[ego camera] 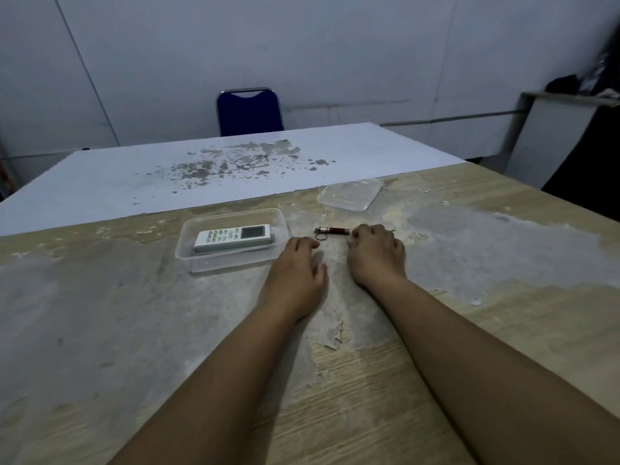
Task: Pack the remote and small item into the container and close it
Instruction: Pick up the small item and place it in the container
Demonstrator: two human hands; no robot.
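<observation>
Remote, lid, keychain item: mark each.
remote [231, 237], head view, middle of its keypad face
lid [350, 194], head view, centre of its clear top
keychain item [333, 230], head view, its dark barrel

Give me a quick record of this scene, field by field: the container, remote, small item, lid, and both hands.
container: clear plastic tub, open, on the table
remote: white, lying flat inside the container
small item: dark keychain piece with ring, on the table, outside the container
lid: clear, lying apart, farther back on the right
left hand: empty, beside the container
right hand: curled, at the small item's right end
table: worn wood surface
</observation>
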